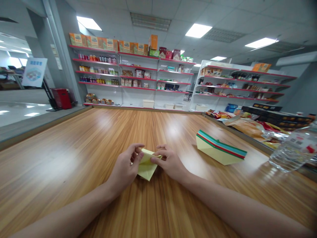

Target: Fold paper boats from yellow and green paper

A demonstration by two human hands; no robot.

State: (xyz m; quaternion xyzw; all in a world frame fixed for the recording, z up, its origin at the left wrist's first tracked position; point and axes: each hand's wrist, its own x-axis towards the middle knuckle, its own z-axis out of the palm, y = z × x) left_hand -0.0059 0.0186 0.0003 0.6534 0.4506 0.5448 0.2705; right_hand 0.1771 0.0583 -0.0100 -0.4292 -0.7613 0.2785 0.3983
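Pale-yellow folded paper (148,172), as I see it from afar, is pinched by thumb and fingers of both the left hand (127,165) and right hand (171,161) over brown wood-grain tabletop (74,158), left of a striped, boat-shaped paper piece (218,152).

One left hand (124,169) and one right hand (172,163) hold one yellow sheet (147,170); right of them sit one striped paper shape (218,152), one bottle (288,153).
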